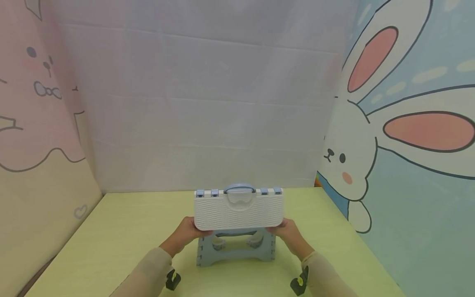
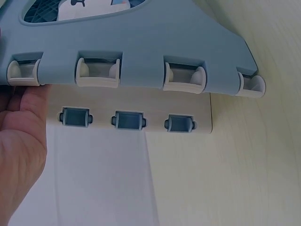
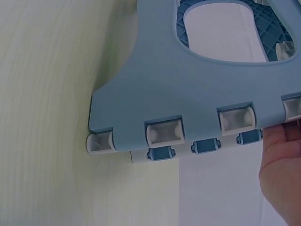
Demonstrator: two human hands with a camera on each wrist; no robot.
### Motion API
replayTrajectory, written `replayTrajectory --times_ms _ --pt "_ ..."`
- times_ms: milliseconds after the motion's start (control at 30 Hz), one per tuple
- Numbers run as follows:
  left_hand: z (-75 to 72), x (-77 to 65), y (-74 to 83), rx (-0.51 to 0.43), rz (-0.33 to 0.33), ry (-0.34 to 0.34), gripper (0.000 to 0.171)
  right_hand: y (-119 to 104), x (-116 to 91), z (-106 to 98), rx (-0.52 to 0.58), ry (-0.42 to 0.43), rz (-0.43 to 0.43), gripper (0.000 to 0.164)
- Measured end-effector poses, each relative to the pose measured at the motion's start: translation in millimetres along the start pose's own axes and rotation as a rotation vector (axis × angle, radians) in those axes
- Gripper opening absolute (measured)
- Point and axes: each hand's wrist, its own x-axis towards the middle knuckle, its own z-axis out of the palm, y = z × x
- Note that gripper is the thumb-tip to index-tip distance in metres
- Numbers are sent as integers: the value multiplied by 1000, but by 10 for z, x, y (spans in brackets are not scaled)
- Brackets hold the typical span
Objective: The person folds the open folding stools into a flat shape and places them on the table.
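Note:
A folding step stool [image 1: 213, 212] with a white, woven-textured top is at the centre of the head view. A blue carry handle [image 1: 239, 187] sits at its far edge. Below the top, a blue leg panel [image 1: 208, 251] with a large cutout faces me. My left hand [image 1: 185, 232] grips the stool's left end and my right hand [image 1: 290, 234] its right end. Fingers of the left hand [image 2: 23, 136] go behind the panel's hinged edge in the left wrist view. The right hand [image 3: 284, 165] does likewise; its fingertips are hidden. I cannot tell whether the legs touch the table.
A pale yellow-green table [image 1: 130, 235] lies beneath. A white cloth [image 1: 208, 103] hangs behind it. Cartoon-printed sheets flank both sides, with a rabbit [image 1: 345, 136] on the right one. Dark wrist bands [image 1: 172, 279] are visible by the sleeves.

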Motion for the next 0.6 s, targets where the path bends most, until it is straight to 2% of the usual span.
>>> replayTrajectory --times_ms 600 --pt "0 2 -7 6 0 6 44 -14 -7 -4 14 8 18 38"
